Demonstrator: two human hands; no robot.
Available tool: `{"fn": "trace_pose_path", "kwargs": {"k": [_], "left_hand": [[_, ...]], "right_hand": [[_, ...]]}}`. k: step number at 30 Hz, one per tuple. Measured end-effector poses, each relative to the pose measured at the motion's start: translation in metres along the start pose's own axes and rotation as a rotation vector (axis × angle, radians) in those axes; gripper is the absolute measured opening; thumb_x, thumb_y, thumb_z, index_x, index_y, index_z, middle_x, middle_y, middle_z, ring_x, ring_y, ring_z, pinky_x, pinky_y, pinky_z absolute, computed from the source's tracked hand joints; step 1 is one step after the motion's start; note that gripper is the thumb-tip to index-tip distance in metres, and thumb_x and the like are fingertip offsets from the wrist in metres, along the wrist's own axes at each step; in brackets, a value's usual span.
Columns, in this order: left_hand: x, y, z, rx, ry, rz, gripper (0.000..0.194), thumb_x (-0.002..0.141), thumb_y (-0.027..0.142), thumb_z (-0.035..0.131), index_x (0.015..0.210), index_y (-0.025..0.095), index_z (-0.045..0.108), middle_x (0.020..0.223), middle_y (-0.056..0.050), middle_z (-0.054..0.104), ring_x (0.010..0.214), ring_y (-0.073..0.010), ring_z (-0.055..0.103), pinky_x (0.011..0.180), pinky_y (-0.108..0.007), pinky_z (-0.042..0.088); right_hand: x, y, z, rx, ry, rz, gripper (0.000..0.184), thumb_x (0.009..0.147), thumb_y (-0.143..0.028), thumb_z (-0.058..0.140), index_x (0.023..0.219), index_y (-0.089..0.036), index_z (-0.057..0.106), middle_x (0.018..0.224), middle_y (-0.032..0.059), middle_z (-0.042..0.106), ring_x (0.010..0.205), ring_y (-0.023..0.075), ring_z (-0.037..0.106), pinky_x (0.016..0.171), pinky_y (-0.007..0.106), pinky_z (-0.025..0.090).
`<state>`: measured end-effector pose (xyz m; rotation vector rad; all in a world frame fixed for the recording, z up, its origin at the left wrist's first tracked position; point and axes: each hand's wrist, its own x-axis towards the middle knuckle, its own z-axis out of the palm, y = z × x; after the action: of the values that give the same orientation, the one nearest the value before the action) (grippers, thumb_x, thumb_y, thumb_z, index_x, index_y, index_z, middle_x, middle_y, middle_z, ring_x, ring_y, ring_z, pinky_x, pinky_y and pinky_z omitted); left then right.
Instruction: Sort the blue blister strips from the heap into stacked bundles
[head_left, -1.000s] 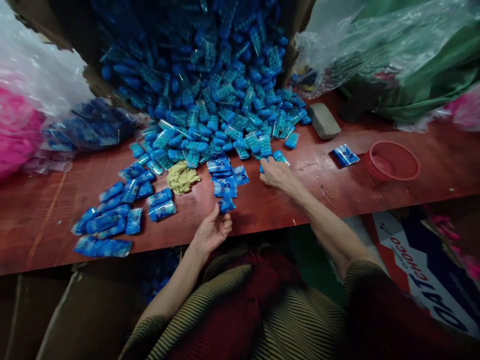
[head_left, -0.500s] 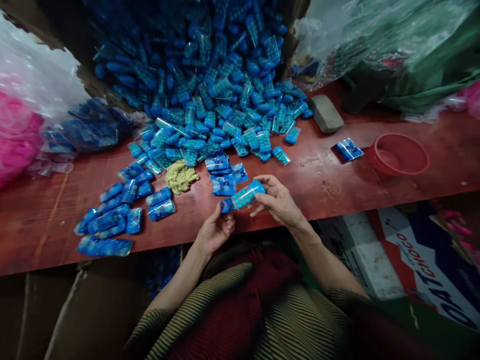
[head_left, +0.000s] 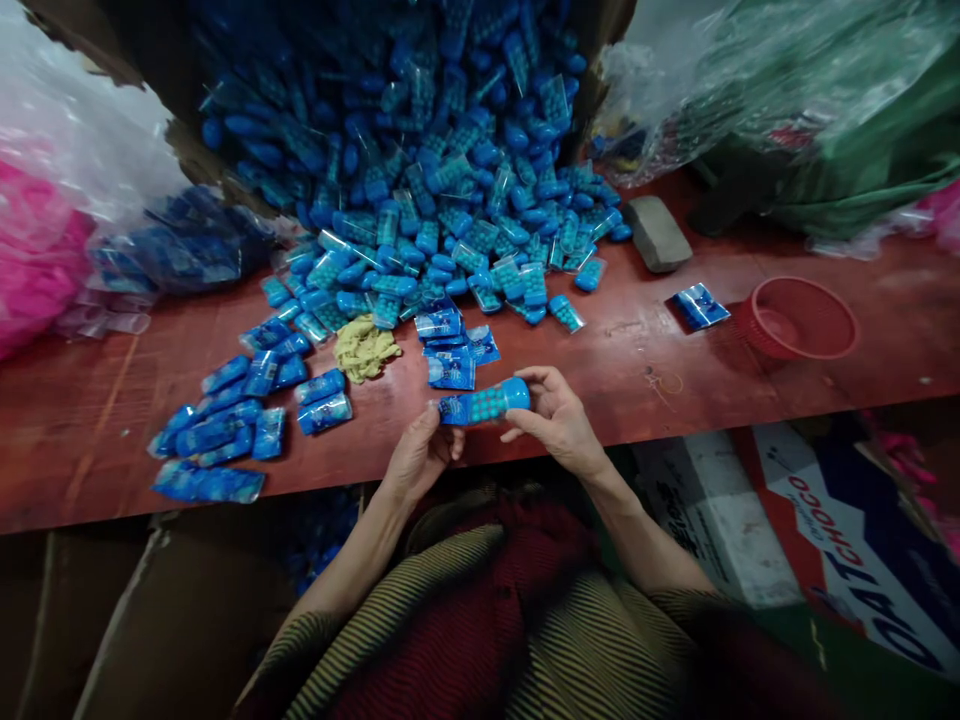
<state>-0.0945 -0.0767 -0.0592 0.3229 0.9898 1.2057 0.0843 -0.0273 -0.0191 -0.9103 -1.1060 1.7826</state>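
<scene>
Between my hands, just above the table's front edge, is a clear capsule-shaped container with a blue cap and rows of light-blue balls. My right hand grips it by the capped end, thumb and fingers on either side. My left hand pinches a printed blue wrapper that meets the container's other end; how far it covers that end is unclear. Flat blue wrappers lie just beyond. To the left, several wrapped blue containers are grouped, near a crumpled yellow cloth or balloon-like piece.
A large heap of blue-capped containers spills from a torn cardboard box at the back. On the right are a grey block, a stack of blue wrappers and a red basket. Plastic bags line the back.
The container has turned from tilted to nearly level, and the wrapper now lies in line with its end. Both hands keep their hold. The view has shifted slightly.
</scene>
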Motion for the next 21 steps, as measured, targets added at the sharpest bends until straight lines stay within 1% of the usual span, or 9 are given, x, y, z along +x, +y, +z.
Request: {"fn": "trace_pose_path", "kwargs": {"k": [3, 6, 9, 11, 14, 16, 17, 19, 21], "left_hand": [[0.001, 0.001, -0.002, 0.005, -0.023, 0.027, 0.037, 0.070, 0.050, 0.070, 0.070, 0.014, 0.060, 0.055, -0.002, 0.062, 0.045, -0.0105, 0.053, 0.043, -0.021, 0.041], [0.002, 0.002, -0.001, 0.028, -0.032, 0.052, 0.036, 0.070, 0.048, 0.070, 0.070, 0.013, 0.061, 0.056, -0.002, 0.061, 0.046, -0.0099, 0.054, 0.044, -0.020, 0.042], [0.004, 0.002, 0.003, 0.049, 0.029, 0.091, 0.034, 0.068, 0.044, 0.073, 0.073, 0.012, 0.061, 0.059, -0.001, 0.063, 0.047, -0.0094, 0.055, 0.044, -0.020, 0.043], [0.005, 0.001, 0.007, 0.016, 0.088, 0.080, 0.033, 0.066, 0.041, 0.075, 0.079, 0.013, 0.061, 0.064, -0.001, 0.065, 0.052, -0.0106, 0.058, 0.046, -0.020, 0.046], [0.007, 0.002, 0.013, -0.092, 0.159, -0.004, 0.028, 0.068, 0.034, 0.075, 0.082, 0.015, 0.060, 0.073, -0.001, 0.068, 0.063, -0.0131, 0.064, 0.057, -0.024, 0.053], [0.007, 0.003, 0.016, -0.151, 0.197, -0.044, 0.023, 0.070, 0.030, 0.073, 0.080, 0.015, 0.058, 0.074, -0.001, 0.068, 0.068, -0.0139, 0.065, 0.063, -0.026, 0.054], [0.007, 0.004, 0.017, -0.162, 0.210, -0.049, 0.022, 0.070, 0.029, 0.073, 0.078, 0.015, 0.058, 0.073, 0.000, 0.068, 0.068, -0.0139, 0.065, 0.065, -0.027, 0.054], [0.005, 0.005, 0.017, -0.166, 0.220, -0.029, 0.022, 0.069, 0.027, 0.075, 0.077, 0.015, 0.058, 0.071, 0.000, 0.067, 0.067, -0.0132, 0.064, 0.065, -0.027, 0.053], [0.003, 0.007, 0.018, -0.168, 0.202, -0.003, 0.025, 0.066, 0.027, 0.077, 0.077, 0.015, 0.059, 0.070, 0.001, 0.066, 0.065, -0.0125, 0.063, 0.064, -0.026, 0.053]], "right_hand": [[-0.003, 0.003, 0.001, 0.018, -0.001, 0.004, 0.045, 0.066, -0.023, 0.074, 0.099, -0.024, 0.044, 0.096, 0.0005, 0.057, 0.077, 0.0118, 0.059, 0.055, 0.023, 0.059], [-0.005, 0.012, 0.002, 0.037, -0.009, 0.017, 0.046, 0.064, -0.022, 0.075, 0.098, -0.024, 0.044, 0.097, 0.0012, 0.058, 0.079, 0.0130, 0.059, 0.056, 0.025, 0.059], [-0.006, 0.029, 0.005, 0.019, 0.019, 0.000, 0.045, 0.064, -0.022, 0.075, 0.097, -0.024, 0.044, 0.101, 0.0021, 0.059, 0.079, 0.0131, 0.060, 0.058, 0.025, 0.057], [-0.008, 0.044, 0.007, -0.009, 0.058, -0.043, 0.045, 0.066, -0.023, 0.075, 0.099, -0.025, 0.045, 0.106, 0.0030, 0.059, 0.081, 0.0132, 0.061, 0.061, 0.025, 0.057], [-0.010, 0.066, 0.008, -0.154, 0.140, -0.138, 0.041, 0.069, -0.024, 0.073, 0.101, -0.025, 0.048, 0.104, 0.0027, 0.059, 0.084, 0.0145, 0.061, 0.072, 0.030, 0.055], [-0.012, 0.076, 0.008, -0.311, 0.196, -0.212, 0.035, 0.071, -0.025, 0.071, 0.100, -0.024, 0.051, 0.099, 0.0023, 0.060, 0.088, 0.0154, 0.060, 0.081, 0.032, 0.053], [-0.013, 0.078, 0.008, -0.372, 0.207, -0.227, 0.032, 0.072, -0.026, 0.070, 0.098, -0.024, 0.052, 0.097, 0.0020, 0.060, 0.088, 0.0153, 0.060, 0.082, 0.032, 0.052], [-0.014, 0.078, 0.009, -0.396, 0.190, -0.183, 0.029, 0.074, -0.028, 0.069, 0.098, -0.024, 0.053, 0.089, 0.0007, 0.060, 0.078, 0.0139, 0.061, 0.074, 0.030, 0.054], [-0.015, 0.073, 0.011, -0.309, 0.144, -0.071, 0.030, 0.077, -0.032, 0.065, 0.102, -0.024, 0.051, 0.080, -0.0016, 0.059, 0.066, 0.0123, 0.061, 0.060, 0.027, 0.055]]}}
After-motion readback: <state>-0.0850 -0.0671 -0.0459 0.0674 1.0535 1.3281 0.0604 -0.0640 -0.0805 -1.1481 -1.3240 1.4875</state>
